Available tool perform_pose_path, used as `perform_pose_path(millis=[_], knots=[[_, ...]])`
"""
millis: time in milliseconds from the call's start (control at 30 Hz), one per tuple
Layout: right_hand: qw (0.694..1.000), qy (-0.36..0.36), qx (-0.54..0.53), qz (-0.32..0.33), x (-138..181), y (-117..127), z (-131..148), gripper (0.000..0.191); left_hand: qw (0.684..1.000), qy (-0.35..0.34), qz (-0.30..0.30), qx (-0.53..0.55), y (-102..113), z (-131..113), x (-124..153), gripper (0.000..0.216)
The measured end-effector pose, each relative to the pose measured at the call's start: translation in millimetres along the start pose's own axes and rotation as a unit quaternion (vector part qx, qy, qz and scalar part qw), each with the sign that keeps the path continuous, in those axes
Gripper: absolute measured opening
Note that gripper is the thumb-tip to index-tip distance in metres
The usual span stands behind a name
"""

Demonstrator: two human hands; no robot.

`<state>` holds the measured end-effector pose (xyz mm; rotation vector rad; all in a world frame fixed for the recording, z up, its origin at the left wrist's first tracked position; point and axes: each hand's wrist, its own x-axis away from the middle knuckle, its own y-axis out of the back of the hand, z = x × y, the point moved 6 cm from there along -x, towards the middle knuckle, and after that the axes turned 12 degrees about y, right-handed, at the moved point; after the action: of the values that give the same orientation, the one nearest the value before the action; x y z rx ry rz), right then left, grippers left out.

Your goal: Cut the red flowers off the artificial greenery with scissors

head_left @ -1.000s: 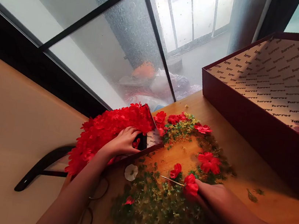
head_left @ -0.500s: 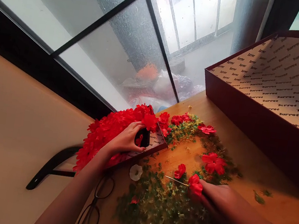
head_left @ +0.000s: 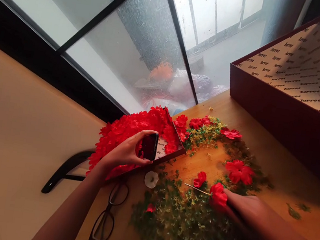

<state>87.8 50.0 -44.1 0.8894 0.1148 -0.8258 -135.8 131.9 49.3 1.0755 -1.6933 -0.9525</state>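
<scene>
My left hand point(head_left: 124, 150) grips a black smartphone point(head_left: 148, 146) above a shallow box lid point(head_left: 170, 149) heaped with red artificial petals point(head_left: 131, 132). My right hand point(head_left: 243, 213) pinches a red fabric flower point(head_left: 218, 195) with a thin metal pin point(head_left: 198, 189) pointing left. That hand rests just above a ring of green sprigs and red flowers point(head_left: 191, 215) laid on the wooden table point(head_left: 274, 199). A small red flower point(head_left: 199, 179) lies close to the pin tip. A white flower point(head_left: 151, 179) lies between my hands.
Black-framed glasses point(head_left: 106, 215) lie on the table near my left forearm. A large dark red box point(head_left: 296, 83) with a printed lining stands at the right. A window point(head_left: 124, 31) runs along the table's far edge, and a curved black frame point(head_left: 65, 172) shows below left.
My left hand has lifted the phone clear of the petals and turned it more upright. The view has shifted, bringing the glasses fully into sight. My right hand still holds the flower.
</scene>
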Motion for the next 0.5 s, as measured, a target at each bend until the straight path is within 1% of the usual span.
perform_pose_path(millis=[100, 300, 400, 500], knots=[[1.0, 0.007, 0.015, -0.002, -1.1, 1.7, 1.6, 0.024, 1.0, -0.005, -0.004, 0.006, 1.0, 0.2, 2.8, 0.067], [0.999, -0.008, 0.034, 0.002, 2.8, -0.3, -1.6, 0.023, 1.0, -0.012, -0.004, 0.003, 1.2, 1.5, 5.4, 0.069], [0.999, 0.0, 0.032, -0.003, 3.8, -1.5, -1.8, 0.024, 1.0, -0.012, -0.003, 0.005, 1.6, 1.3, 6.9, 0.069], [1.0, -0.007, 0.028, 0.004, 3.0, -2.4, -2.5, 0.025, 1.0, -0.013, 0.004, 0.009, 1.4, 1.2, 7.8, 0.07]])
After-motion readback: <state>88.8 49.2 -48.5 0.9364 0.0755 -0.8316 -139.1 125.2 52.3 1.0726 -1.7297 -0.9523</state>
